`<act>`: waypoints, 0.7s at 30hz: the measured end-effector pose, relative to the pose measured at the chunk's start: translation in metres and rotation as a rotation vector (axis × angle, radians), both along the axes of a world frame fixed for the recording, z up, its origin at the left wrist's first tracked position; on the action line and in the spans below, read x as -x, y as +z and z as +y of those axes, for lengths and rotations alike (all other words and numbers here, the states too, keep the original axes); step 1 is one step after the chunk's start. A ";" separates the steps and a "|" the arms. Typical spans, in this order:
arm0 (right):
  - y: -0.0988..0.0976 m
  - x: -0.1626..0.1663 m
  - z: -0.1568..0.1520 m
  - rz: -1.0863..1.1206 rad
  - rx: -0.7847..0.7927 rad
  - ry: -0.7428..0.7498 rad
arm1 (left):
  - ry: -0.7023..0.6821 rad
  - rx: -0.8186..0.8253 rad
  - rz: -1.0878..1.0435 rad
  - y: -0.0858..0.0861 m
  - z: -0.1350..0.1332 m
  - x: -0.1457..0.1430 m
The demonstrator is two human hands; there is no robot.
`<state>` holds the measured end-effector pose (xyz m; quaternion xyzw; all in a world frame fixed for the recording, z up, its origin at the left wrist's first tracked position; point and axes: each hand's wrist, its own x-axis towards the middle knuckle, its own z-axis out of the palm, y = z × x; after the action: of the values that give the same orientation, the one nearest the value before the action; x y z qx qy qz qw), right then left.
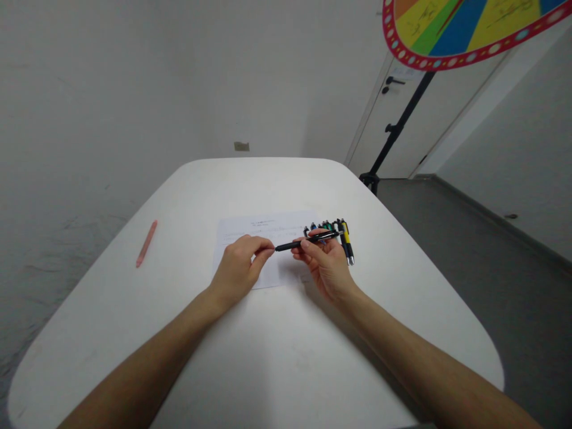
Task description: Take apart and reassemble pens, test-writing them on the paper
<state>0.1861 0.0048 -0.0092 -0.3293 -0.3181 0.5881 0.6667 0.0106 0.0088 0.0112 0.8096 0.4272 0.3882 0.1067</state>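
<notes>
A black pen [308,241] lies level above a printed sheet of paper [268,244] on the white table [268,345]. My right hand [326,265] is closed round the pen's middle and back. My left hand [241,266] pinches the pen's tip with thumb and forefinger. Just behind my right hand lies a row of several pens [333,229], the rightmost one yellow and black [347,241].
A pink pen [146,243] lies alone at the table's left side. A coloured prize wheel [465,30] on a black stand [393,134] rises beyond the table's far right corner, near a white door [402,113]. White walls stand behind and to the left.
</notes>
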 end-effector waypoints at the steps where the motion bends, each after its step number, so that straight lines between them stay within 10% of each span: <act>1: 0.000 0.000 0.000 -0.008 -0.011 0.003 | 0.002 -0.001 -0.007 0.000 0.000 0.000; 12: -0.001 0.004 -0.005 0.127 0.190 0.138 | -0.046 -0.117 -0.036 -0.004 0.005 0.007; 21: -0.002 -0.001 0.000 0.164 0.228 0.045 | 0.117 0.162 0.579 -0.008 0.022 0.039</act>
<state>0.1875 0.0049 -0.0115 -0.3467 -0.2009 0.6600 0.6354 -0.0287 0.0306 0.0027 0.8494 0.5154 0.1115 0.0222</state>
